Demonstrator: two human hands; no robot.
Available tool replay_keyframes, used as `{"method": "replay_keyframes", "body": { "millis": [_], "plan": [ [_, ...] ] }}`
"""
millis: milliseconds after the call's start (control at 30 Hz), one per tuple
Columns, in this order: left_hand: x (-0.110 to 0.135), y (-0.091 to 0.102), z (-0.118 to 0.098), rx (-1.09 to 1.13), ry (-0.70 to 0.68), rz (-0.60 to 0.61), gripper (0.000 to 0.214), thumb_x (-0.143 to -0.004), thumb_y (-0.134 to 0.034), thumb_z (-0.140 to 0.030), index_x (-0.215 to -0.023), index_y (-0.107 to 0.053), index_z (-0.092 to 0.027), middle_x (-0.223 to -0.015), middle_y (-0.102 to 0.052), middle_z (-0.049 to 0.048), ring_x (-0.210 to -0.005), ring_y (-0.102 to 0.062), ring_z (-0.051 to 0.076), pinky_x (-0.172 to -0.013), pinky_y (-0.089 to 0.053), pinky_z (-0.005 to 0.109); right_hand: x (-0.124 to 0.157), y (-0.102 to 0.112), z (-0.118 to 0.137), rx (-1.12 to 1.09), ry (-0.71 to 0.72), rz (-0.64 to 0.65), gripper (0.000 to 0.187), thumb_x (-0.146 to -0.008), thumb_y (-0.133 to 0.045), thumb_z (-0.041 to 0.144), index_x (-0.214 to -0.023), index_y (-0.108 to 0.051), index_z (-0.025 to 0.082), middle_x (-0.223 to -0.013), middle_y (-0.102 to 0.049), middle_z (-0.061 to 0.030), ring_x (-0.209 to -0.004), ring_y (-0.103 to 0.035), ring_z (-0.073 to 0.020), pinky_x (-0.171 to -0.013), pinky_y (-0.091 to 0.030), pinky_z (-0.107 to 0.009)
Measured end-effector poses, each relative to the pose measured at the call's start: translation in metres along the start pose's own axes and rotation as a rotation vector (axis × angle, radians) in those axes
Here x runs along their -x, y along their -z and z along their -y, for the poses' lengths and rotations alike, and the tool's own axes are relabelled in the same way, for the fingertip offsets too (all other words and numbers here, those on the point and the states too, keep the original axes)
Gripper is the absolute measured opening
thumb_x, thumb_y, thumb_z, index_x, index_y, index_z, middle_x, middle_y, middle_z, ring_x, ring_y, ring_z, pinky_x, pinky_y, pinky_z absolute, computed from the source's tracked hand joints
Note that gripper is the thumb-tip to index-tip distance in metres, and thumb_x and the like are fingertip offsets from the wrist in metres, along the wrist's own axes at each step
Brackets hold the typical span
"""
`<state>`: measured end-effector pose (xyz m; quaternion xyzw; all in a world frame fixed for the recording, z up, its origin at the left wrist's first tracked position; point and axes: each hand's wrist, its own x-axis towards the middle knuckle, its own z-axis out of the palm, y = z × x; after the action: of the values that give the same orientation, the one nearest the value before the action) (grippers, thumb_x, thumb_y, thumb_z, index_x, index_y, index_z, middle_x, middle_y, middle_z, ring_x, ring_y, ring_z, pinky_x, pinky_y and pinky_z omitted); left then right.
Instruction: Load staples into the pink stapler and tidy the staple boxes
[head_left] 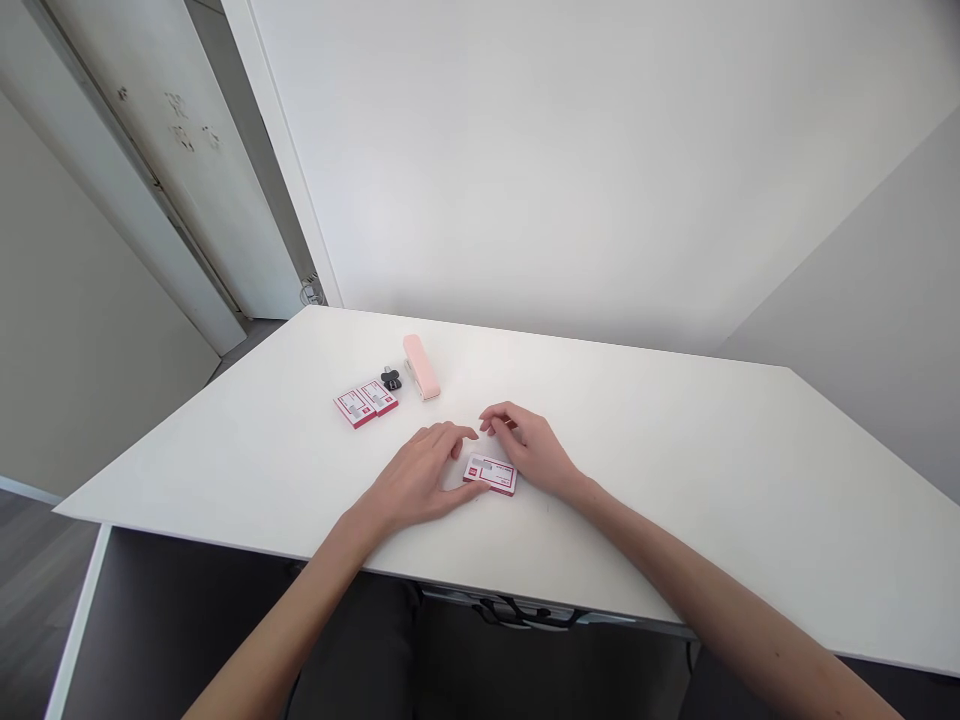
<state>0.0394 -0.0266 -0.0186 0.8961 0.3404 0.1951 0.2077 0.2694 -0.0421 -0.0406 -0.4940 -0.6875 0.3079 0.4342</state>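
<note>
A small white-and-red box (491, 474), like a staples box, lies flat on the white table between my hands. My left hand (424, 476) is open on its left, thumb stretched along the near edge and touching it or nearly so, with the other fingers bent above the tabletop. To the right and just beyond the box is my right hand (531, 447), its fingers loosely curled and apart, with nothing visible in them. The side of that hand rests close by the box's right end.
Farther left on the table (675, 480) are two similar white-and-red boxes (354, 407) side by side. Black binder clips (391, 379) sit behind them, beside a pink stapler (422, 368). A white wall (570, 180) rises behind the table's back edge.
</note>
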Motion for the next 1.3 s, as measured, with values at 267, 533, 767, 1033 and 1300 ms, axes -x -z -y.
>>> {"method": "replay_keyframes", "body": {
  "millis": [267, 533, 767, 1033, 1300],
  "plan": [
    [0.007, 0.004, 0.001, -0.062, -0.023, -0.044, 0.041, -0.098, -0.067, -0.058, -0.119, -0.072, -0.024, -0.108, -0.066, 0.0077, -0.100, -0.064, 0.026, -0.090, -0.050, 0.040, -0.001, 0.005, -0.004, -0.063, -0.089, -0.056, 0.020, -0.103, -0.052, 0.037, -0.109, -0.067, 0.024, -0.104, -0.077, -0.0053, -0.094, -0.072, -0.0213, -0.081, -0.054, -0.037],
    [0.055, 0.047, 0.037, -0.126, 0.370, -0.436, 0.054, -0.095, -0.060, -0.066, -0.124, -0.066, -0.021, -0.085, -0.065, 0.0009, -0.074, -0.060, 0.019, -0.073, -0.047, 0.033, 0.000, 0.015, -0.015, -0.062, -0.083, -0.106, 0.020, -0.101, -0.052, 0.037, -0.108, -0.067, 0.025, -0.101, -0.076, -0.0042, -0.090, -0.071, -0.0201, -0.082, -0.053, -0.038],
    [0.092, 0.096, 0.058, -0.384, 0.898, -0.530, 0.058, -0.089, -0.056, -0.076, -0.106, -0.063, -0.021, -0.098, -0.073, 0.0097, -0.085, -0.069, 0.030, -0.069, -0.047, 0.038, 0.002, 0.012, -0.016, -0.009, -0.051, -0.049, 0.019, -0.098, -0.053, 0.034, -0.107, -0.068, 0.025, -0.096, -0.077, -0.0035, -0.088, -0.070, -0.0201, -0.077, -0.053, -0.036],
    [0.086, 0.068, 0.045, -0.507, 0.720, -0.383, 0.078, -0.090, -0.051, -0.077, -0.139, -0.048, -0.017, -0.097, -0.076, 0.0122, -0.093, -0.072, 0.039, -0.090, -0.052, 0.049, 0.003, 0.013, -0.015, 0.014, -0.049, -0.033, 0.019, -0.098, -0.053, 0.032, -0.107, -0.068, 0.024, -0.097, -0.077, -0.0031, -0.089, -0.069, -0.0197, -0.077, -0.052, -0.035],
    [0.064, 0.050, 0.031, -0.457, 0.621, -0.335, 0.048, -0.097, -0.047, -0.052, -0.133, -0.047, -0.020, -0.093, -0.072, 0.0071, -0.084, -0.070, 0.033, -0.084, -0.053, 0.044, 0.003, 0.014, -0.013, 0.033, -0.045, -0.026, 0.020, -0.098, -0.052, 0.033, -0.106, -0.067, 0.025, -0.096, -0.077, -0.0034, -0.087, -0.067, -0.0203, -0.074, -0.051, -0.035]
  ]
}}
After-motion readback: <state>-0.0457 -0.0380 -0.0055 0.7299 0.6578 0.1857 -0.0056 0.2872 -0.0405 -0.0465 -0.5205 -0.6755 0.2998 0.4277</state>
